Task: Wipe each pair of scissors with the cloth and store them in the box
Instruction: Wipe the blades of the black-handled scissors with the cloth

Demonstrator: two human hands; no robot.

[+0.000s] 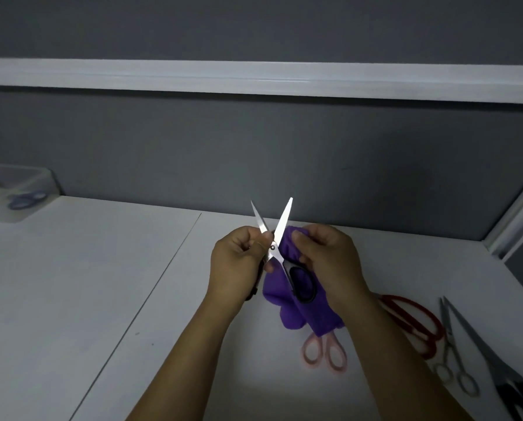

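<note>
black-handled scissors (276, 253): silver blades spread in a v; gripped by left hand (236, 264), purple cloth (280, 302) pinched against them by right hand (328, 262); held well right of clear box (20, 180).

view: single, head-worn | facing: forward and down onto white table (102, 284); grey partition (254, 141) fills upper frame | range: close above the table
</note>
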